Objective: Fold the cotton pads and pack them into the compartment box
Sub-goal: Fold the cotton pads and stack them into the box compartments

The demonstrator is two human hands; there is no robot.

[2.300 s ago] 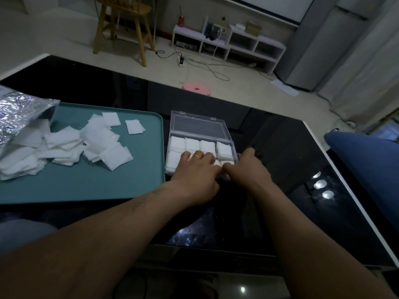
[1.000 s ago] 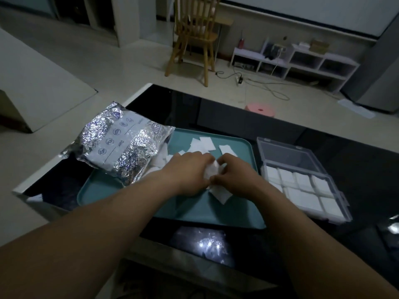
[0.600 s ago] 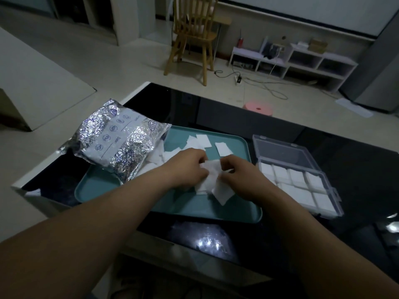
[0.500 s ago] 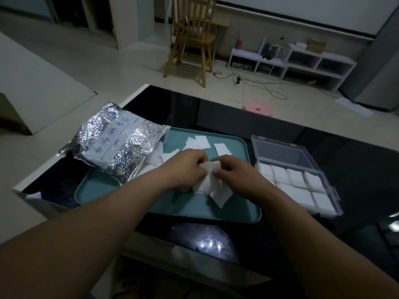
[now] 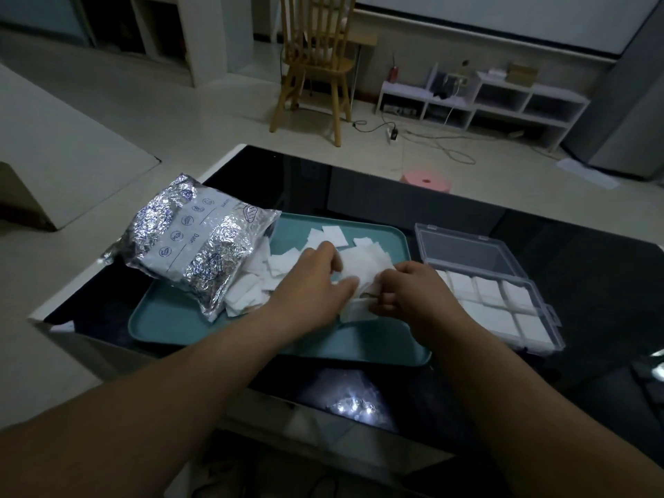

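View from the person's head: two bare forearms reach over a teal tray (image 5: 169, 318) on a dark glossy surface (image 5: 582, 267). The left hand (image 5: 312, 282) and right hand (image 5: 416, 300) meet over the tray's right half, both holding one white pad (image 5: 364, 262) between them. The left fingers (image 5: 325, 251) curl over its left edge and the right fingers (image 5: 390, 300) pinch its near edge, apparently mid-fold. Loose pads (image 5: 251, 285) spill from a crinkled foil bag (image 5: 190, 242) on the tray's left. The clear box (image 5: 503, 310) sits just right of the tray, its lid (image 5: 463, 251) open at the far side and its long axis running near to far. Its compartments show white pads; whether any has room left cannot be told. From the fingers the box lies to the right, so the right hand is the nearer one to carry the folded pad across.
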